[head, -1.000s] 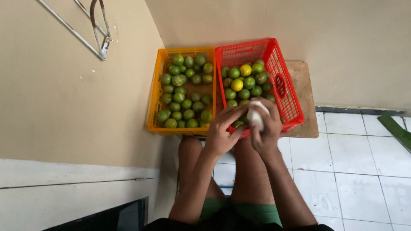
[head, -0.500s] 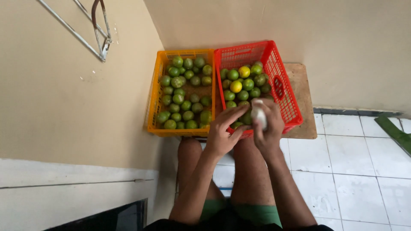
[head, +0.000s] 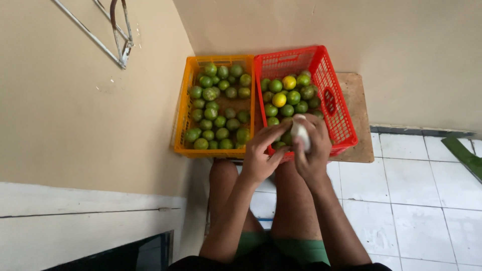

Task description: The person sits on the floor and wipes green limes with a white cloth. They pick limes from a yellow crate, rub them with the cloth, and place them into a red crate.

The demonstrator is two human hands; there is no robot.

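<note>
Right hand (head: 312,150) grips a white cloth (head: 301,134) over the red basket (head: 337,113) of limes; left hand (head: 262,156) reaches in beside it, yellow basket (head: 182,120) alongside.

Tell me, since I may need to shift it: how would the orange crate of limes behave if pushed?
The orange crate is filled with green limes, so it probably feels heavy and slides rather than tips. Its walls are open plastic mesh, so they may flex somewhat. It sits against the red crate, so a sideways push would likely move both.
</note>
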